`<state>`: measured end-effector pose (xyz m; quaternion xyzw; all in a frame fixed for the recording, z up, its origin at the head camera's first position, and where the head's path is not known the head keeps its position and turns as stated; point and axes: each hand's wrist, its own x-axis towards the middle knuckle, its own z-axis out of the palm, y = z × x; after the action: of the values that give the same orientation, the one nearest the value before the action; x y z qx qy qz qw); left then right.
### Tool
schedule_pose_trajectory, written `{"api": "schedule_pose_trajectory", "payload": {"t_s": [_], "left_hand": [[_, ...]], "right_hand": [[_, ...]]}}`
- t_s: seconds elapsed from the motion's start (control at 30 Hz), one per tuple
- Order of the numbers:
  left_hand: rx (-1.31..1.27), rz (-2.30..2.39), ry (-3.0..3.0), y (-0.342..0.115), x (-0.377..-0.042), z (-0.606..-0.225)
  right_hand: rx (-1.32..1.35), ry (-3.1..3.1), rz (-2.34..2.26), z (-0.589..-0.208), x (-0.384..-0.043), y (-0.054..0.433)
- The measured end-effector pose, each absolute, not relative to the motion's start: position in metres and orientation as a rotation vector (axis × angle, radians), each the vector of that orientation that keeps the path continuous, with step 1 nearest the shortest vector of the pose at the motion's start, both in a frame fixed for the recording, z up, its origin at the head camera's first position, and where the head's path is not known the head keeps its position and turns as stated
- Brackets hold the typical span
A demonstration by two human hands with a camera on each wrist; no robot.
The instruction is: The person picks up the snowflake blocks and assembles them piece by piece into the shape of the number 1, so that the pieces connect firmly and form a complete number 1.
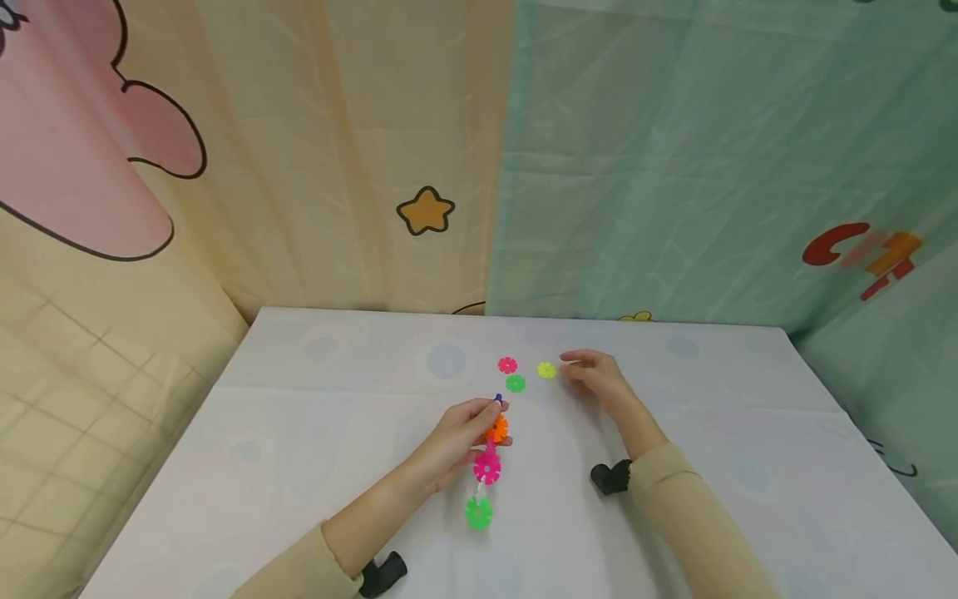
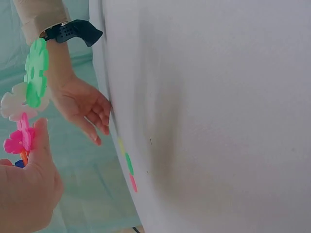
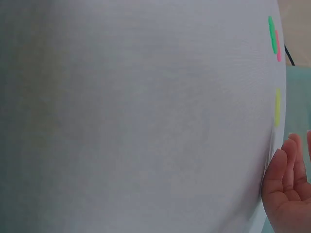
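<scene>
Chain of flower discs (image 1: 487, 467) is pinched in my left hand (image 1: 460, 434) above the white table (image 1: 322, 466). My right hand (image 1: 599, 378), fingers loosely spread, is just beside the yellow disc (image 1: 546, 370).

Behind a white table (image 1: 554, 474) hang beige cloth (image 1: 359, 158) (printed with an orange star (image 1: 426, 210)) and green cloth (image 1: 651, 158).

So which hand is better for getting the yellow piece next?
Probably the right hand: it looks empty and is right beside the yellow piece. The left hand is busy holding the chain.
</scene>
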<state>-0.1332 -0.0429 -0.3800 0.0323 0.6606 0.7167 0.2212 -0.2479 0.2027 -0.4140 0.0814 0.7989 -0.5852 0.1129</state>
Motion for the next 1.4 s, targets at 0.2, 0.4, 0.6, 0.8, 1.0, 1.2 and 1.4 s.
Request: {"api": "schedule_pose_trajectory", "payload": {"t_s": [0.2,0.4,0.6,0.8,1.0,1.2,1.4], "left_hand": [[0.091,1.974,1.855,-0.041,-0.135,-0.378],[0.069,1.984,1.851,-0.039,-0.136,-0.376],[0.050,1.997,1.849,-0.039,-0.137,-0.374],[0.055,2.003,1.839,-0.038,-0.140,-0.374],[0.040,1.987,1.847,-0.039,-0.142,-0.374],[0.008,1.976,1.852,-0.040,-0.143,-0.375],[-0.017,1.968,1.864,-0.040,-0.144,-0.376]], "right_hand": [[0.247,2.416,-1.653,-0.420,-0.255,0.198],[0.267,2.453,-1.607,-0.421,-0.261,0.190],[0.276,2.533,-1.517,-0.422,-0.264,0.182],[0.227,2.646,-1.386,-0.422,-0.266,0.177],[0.191,2.746,-1.214,-0.423,-0.269,0.175],[0.182,2.741,-1.162,-0.421,-0.271,0.173],[0.150,2.709,-1.222,-0.422,-0.269,0.176]]}}
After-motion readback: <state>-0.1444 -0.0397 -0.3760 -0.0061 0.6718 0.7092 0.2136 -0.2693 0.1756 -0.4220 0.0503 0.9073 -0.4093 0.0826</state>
